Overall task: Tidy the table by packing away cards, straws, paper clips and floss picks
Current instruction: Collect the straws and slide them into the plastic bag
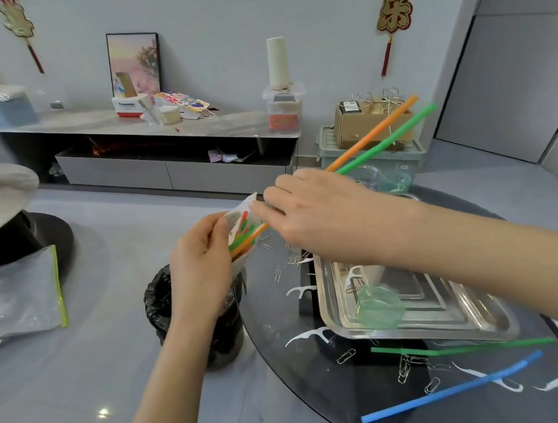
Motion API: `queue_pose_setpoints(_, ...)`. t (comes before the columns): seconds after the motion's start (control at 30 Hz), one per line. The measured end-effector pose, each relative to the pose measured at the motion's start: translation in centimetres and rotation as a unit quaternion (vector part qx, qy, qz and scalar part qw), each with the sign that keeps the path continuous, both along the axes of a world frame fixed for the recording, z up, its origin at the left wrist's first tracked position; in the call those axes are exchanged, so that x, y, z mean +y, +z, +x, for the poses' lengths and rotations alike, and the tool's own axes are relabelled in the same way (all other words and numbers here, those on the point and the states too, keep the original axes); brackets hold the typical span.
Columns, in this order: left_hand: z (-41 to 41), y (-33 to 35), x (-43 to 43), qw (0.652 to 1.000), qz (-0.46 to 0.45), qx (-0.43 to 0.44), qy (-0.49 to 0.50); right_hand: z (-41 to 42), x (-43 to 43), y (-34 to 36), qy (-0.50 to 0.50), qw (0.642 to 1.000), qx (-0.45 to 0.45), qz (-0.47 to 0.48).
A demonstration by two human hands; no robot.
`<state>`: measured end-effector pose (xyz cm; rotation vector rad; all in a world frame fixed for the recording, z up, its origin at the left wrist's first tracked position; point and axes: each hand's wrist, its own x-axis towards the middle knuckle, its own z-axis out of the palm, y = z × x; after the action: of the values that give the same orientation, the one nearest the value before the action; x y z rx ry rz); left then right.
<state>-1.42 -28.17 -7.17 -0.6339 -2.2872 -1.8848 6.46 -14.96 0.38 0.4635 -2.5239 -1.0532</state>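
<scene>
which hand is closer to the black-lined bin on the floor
Left. The left hand is above the black-lined bin; the right hand is farther right, over the round dark glass table.

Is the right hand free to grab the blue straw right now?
Probably not yet: the right hand grips an orange straw and a green straw going into the bag the left hand holds. The blue straw lies uncovered.

Two bare forearms reach forward from the near edge. The left hand (203,257) is raised, its fingers and thumb curled round the mouth of a clear bag (247,204). The right hand (319,214), palm down, crosses in from the right and pinches two straws (376,131).
</scene>
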Motion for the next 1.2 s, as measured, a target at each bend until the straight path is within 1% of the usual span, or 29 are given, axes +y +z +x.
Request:
queue_pose_setpoints(0.1,0.2,0.0,0.0,1.0,0.01,-0.008,-0.014,-0.8,0.4,-0.4,0.038,0.999,0.022,0.016)
queue_pose_setpoints(0.2,0.1,-0.2,0.0,1.0,-0.006,-0.006,-0.022,-1.8,0.4,0.6,0.059,0.998,0.007,0.008)
queue_pose_setpoints(0.23,0.0,-0.1,-0.1,1.0,-0.006,-0.007,-0.025,-2.1,0.4,1.0,0.053,0.999,-0.003,0.004)
queue_pose_setpoints(0.3,-0.2,0.0,-0.3,1.0,-0.002,-0.007,-0.028,-2.4,0.5,2.1,-0.003,0.998,-0.056,0.004)
queue_pose_setpoints(0.33,-0.3,0.0,-0.5,1.0,-0.003,-0.006,-0.028,-2.4,0.7,2.7,-0.028,0.996,-0.077,-0.017)
queue_pose_setpoints(0.37,-0.3,0.1,-0.6,1.0,-0.004,-0.002,-0.028,-2.3,0.9,3.2,-0.033,0.996,-0.077,-0.043)
queue_pose_setpoints(0.4,-0.4,0.1,-0.6,1.0,-0.005,-0.001,-0.024,-2.1,0.9,3.4,-0.043,0.995,-0.078,-0.048)
queue_pose_setpoints(0.47,-0.4,0.2,-0.6,1.0,-0.002,0.001,-0.02,-2.1,0.7,2.8,-0.037,0.997,-0.069,-0.023)
queue_pose_setpoints(0.57,0.1,0.3,-0.3,0.999,-0.013,0.021,-0.028,-2.4,0.7,0.6,0.023,0.999,-0.016,0.017)
queue_pose_setpoints(0.63,0.4,0.3,-0.2,0.999,-0.022,0.03,-0.025,-2.6,0.4,0.2,0.047,0.998,0.003,0.041)
queue_pose_setpoints(0.83,-0.2,0.0,0.1,1.0,-0.013,0.008,-0.016,-3.0,-0.7,0.1,0.155,0.987,0.033,0.004)
queue_pose_setpoints(0.9,-0.3,0.0,0.3,1.0,-0.015,0.003,-0.009,-2.6,-0.5,0.5,0.169,0.983,0.075,-0.008)
queue_pose_setpoints(0.97,-0.7,0.0,0.4,1.0,-0.006,-0.009,-0.001,-1.4,-0.2,1.1,0.153,0.974,0.157,-0.064)
queue_pose_setpoints(1.03,-0.9,0.0,0.3,1.0,-0.001,-0.017,0.005,0.0,0.4,1.5,0.094,0.957,0.24,-0.132)
queue_pose_setpoints(1.1,-0.9,0.0,0.2,1.0,-0.004,-0.016,0.007,1.2,1.4,1.6,0.001,0.944,0.282,-0.174)
queue_pose_setpoints(1.13,-0.8,0.0,0.1,1.0,-0.006,-0.014,0.009,1.6,1.9,1.5,-0.03,0.935,0.295,-0.195)
queue_pose_setpoints(1.2,-0.6,0.1,0.0,1.0,-0.009,-0.012,0.015,1.9,2.6,1.3,-0.047,0.912,0.314,-0.26)
